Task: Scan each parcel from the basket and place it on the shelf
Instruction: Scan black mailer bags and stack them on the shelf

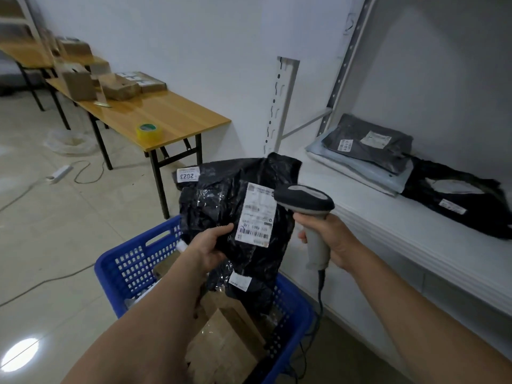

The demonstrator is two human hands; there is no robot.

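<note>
My left hand (pixel 209 248) grips a black plastic parcel (pixel 219 198) and holds it up above the blue basket (pixel 130 267). The parcel's white shipping label (pixel 256 214) faces me. My right hand (pixel 332 239) is closed around the handle of a grey barcode scanner (pixel 306 202), whose head sits just right of the label and points at it. A brown cardboard parcel (pixel 227 336) lies in the basket below. The white shelf (pixel 388 217) on the right carries a dark grey parcel (pixel 368 144) on a pale blue one and a black parcel (pixel 457 195).
A wooden folding table (pixel 166 117) stands at the back left with a yellow tape roll (pixel 149 131) and several cardboard boxes (pixel 110 84). A power strip (pixel 59 173) and cables lie on the tiled floor. The scanner's cable hangs down beside the basket.
</note>
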